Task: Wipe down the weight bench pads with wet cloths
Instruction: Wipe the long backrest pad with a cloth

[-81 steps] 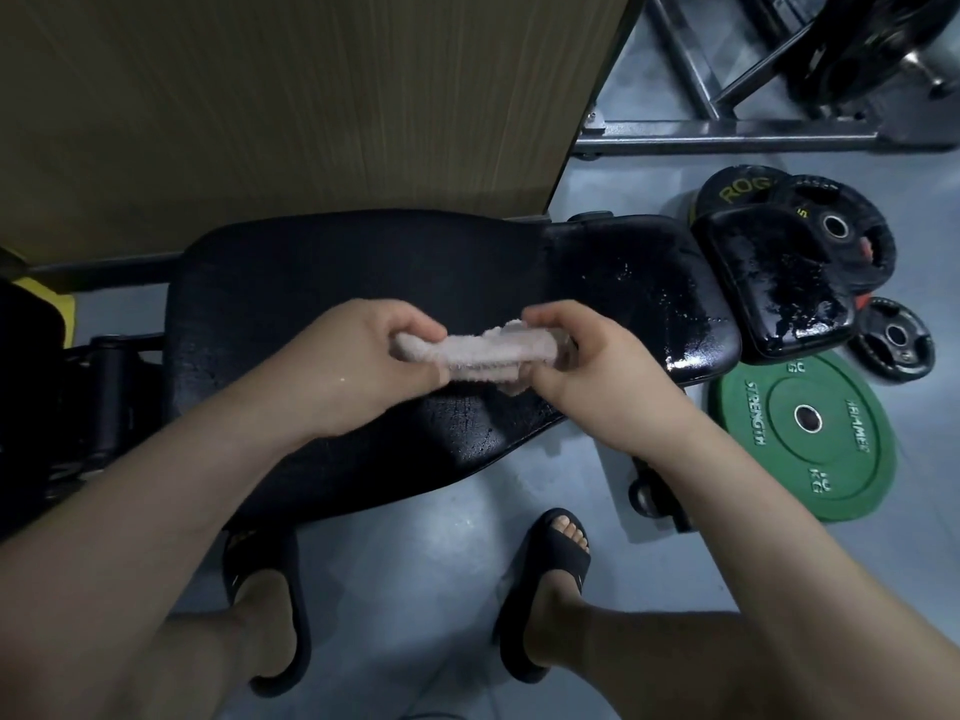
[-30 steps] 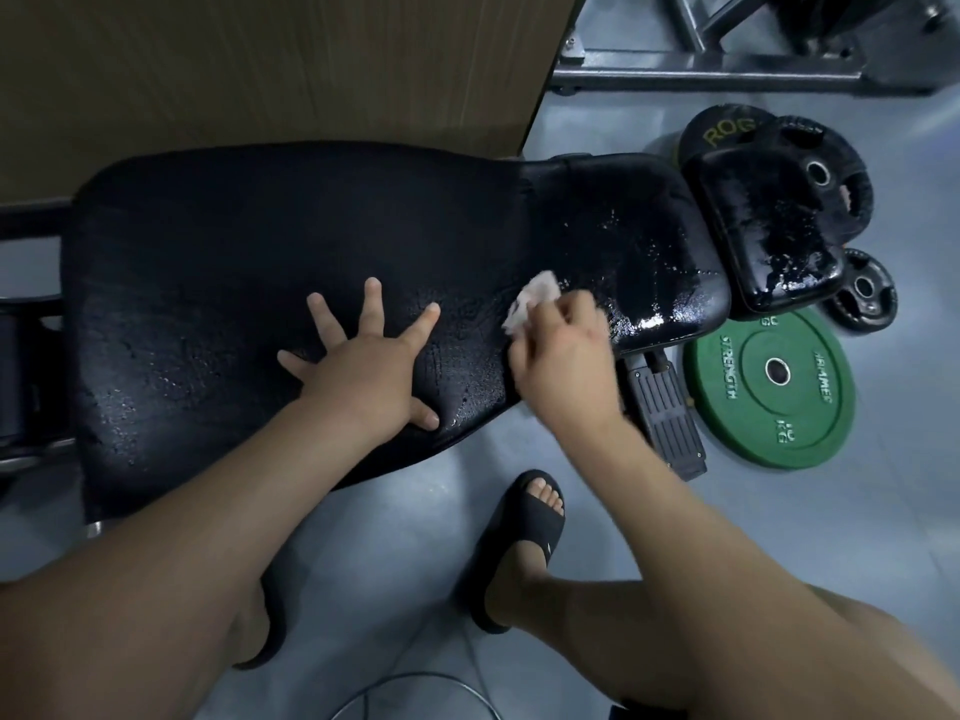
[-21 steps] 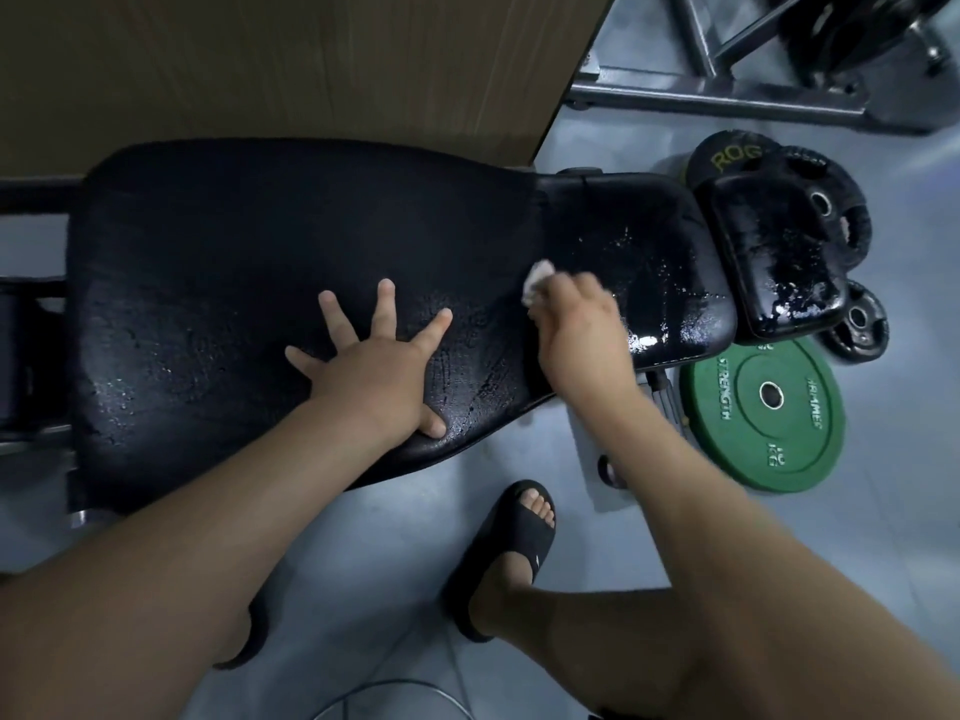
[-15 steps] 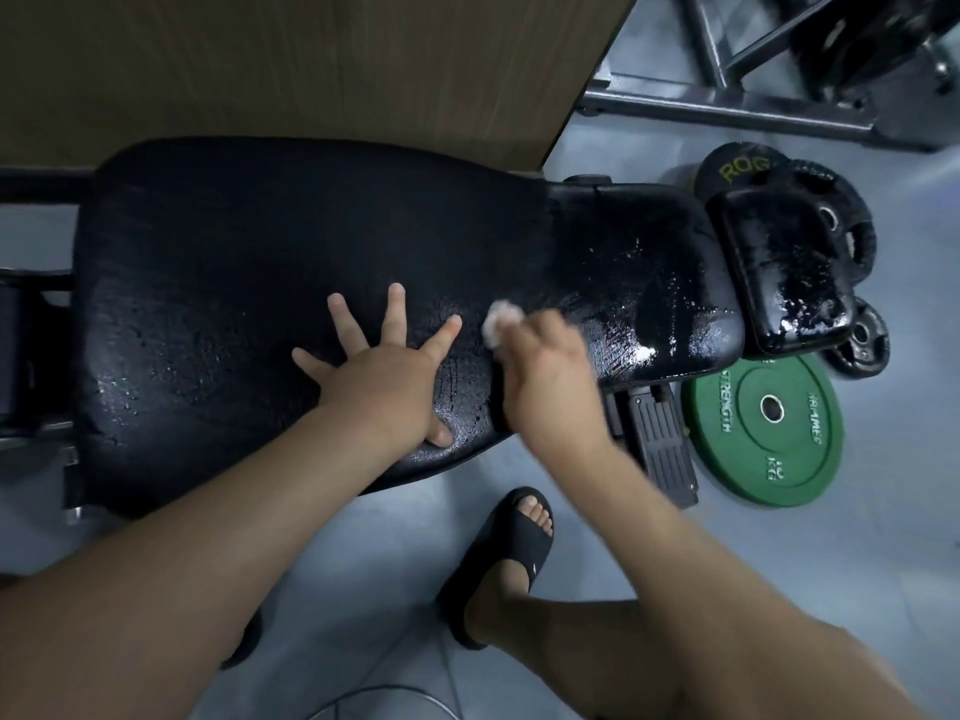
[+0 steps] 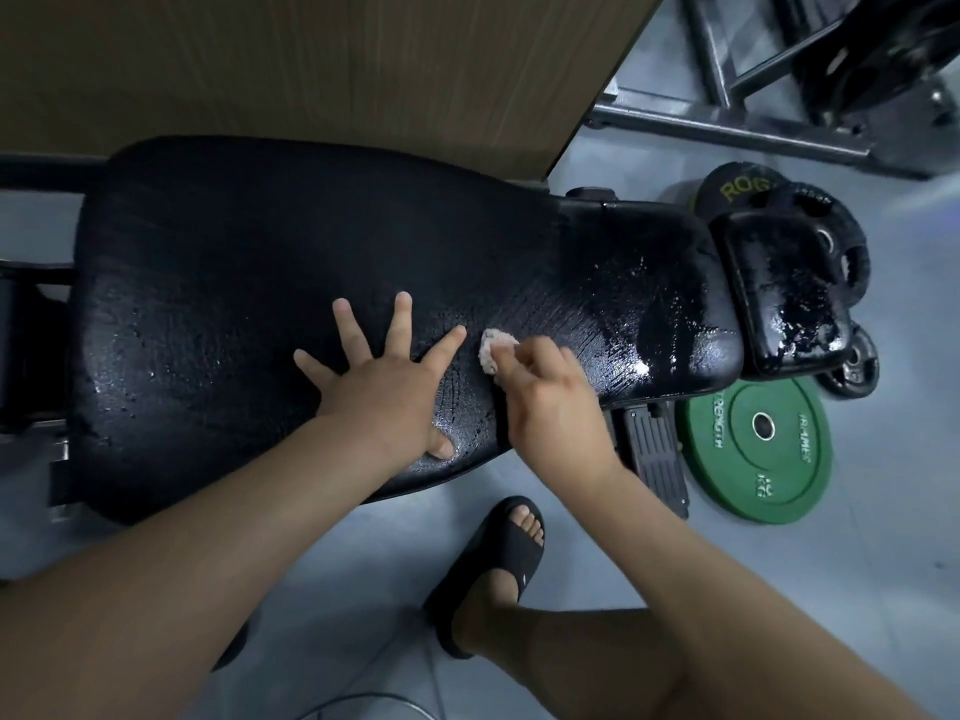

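Pressing the cloth (image 5: 496, 348), bunched small and gripped in the curled fingers of the right hand (image 5: 551, 403), onto the bench pad (image 5: 234, 252) near its front edge. Bracing just beside it with the left hand (image 5: 387, 392), laid flat on straight, spread fingers. Better to unfold for wider cover, bear down evenly, overlap strokes toward the beaded water (image 5: 644, 324) at the right end.

Wet bench pad (image 5: 234, 241) carries a flat left hand (image 5: 384, 392) and cloth (image 5: 493, 350).
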Action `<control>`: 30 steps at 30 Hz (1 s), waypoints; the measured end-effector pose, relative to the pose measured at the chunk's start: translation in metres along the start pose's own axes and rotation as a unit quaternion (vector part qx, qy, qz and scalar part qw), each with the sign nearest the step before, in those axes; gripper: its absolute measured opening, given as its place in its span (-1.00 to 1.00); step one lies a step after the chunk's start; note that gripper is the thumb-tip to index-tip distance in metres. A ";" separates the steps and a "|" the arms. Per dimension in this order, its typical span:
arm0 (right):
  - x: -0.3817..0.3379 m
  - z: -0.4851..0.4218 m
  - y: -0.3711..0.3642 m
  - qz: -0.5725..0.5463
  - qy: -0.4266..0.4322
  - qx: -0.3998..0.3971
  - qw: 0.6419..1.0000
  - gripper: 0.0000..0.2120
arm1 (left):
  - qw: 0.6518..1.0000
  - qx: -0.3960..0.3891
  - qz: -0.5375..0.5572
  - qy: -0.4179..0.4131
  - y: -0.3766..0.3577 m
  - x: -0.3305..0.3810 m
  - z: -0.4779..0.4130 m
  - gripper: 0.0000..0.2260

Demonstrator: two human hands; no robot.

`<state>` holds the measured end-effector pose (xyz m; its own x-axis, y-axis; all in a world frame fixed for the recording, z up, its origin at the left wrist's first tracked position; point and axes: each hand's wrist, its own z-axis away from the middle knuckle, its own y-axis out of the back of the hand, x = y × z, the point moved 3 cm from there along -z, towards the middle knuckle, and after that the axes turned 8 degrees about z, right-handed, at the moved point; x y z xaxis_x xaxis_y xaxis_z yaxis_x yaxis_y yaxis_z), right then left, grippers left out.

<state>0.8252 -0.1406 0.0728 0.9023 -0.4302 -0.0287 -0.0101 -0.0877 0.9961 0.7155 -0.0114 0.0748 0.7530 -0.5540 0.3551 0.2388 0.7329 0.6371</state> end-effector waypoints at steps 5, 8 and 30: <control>0.052 -0.078 -0.005 0.044 -0.093 0.044 0.994 -0.73 | 1.000 0.003 0.009 -0.012 0.000 0.002 0.000 0.04; 0.046 -0.083 -0.007 0.029 -0.112 0.057 0.992 -0.78 | 1.000 0.010 0.007 -0.016 -0.005 -0.003 -0.001 0.03; 0.051 -0.105 -0.012 0.037 -0.061 0.026 0.997 -0.71 | 0.999 0.018 0.010 -0.046 -0.004 -0.011 -0.003 0.13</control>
<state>0.9162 -0.0671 0.0681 0.8394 -0.5425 0.0316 -0.0998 -0.0967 0.9903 0.7082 -0.0070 0.0662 0.6975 -0.5752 0.4274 0.2018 0.7300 0.6530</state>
